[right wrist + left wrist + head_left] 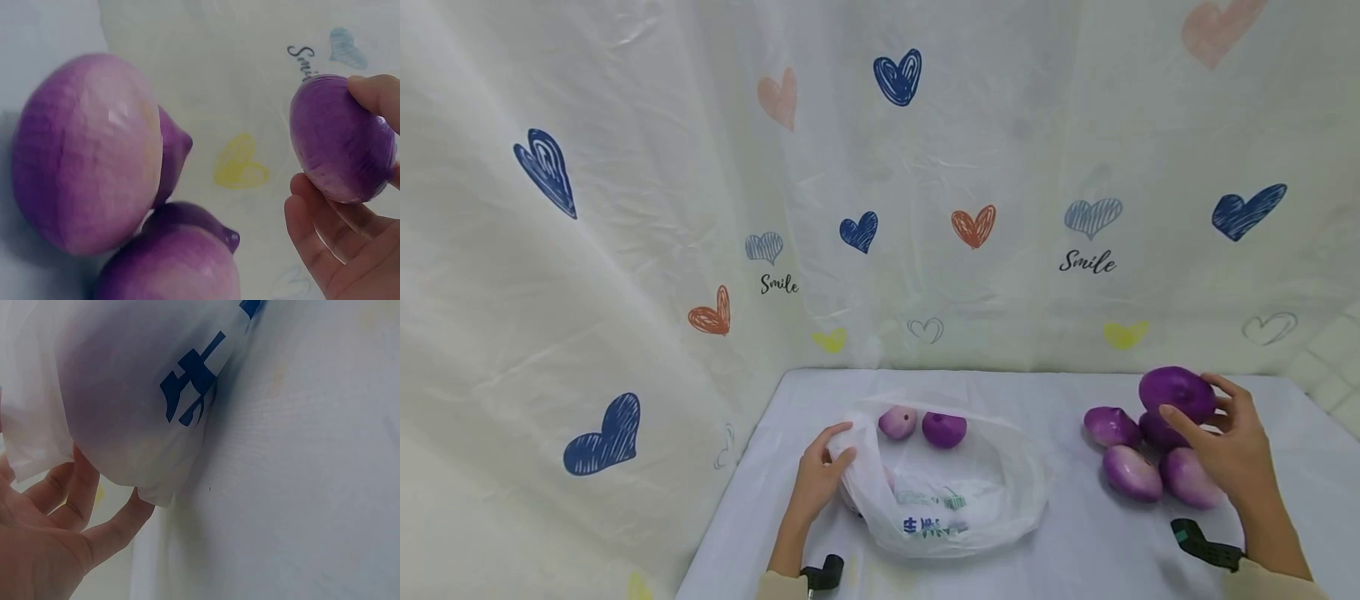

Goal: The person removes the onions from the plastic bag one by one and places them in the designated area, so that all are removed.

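My right hand holds a purple onion between thumb and fingers, raised over a group of several onions on the right of the table. In the right wrist view the held onion is beside a large pale-purple onion. A white plastic bag with blue and green print lies with its mouth open in the middle. At its left rim, my left hand grips the plastic. Inside show a pale onion and a darker onion. Through the film, the left wrist view shows a purplish round shape.
The grouped onions include a pointed one and a pale one, close together. A white cloth covers the table. Behind it and to the left hangs a pale curtain printed with hearts and "Smile".
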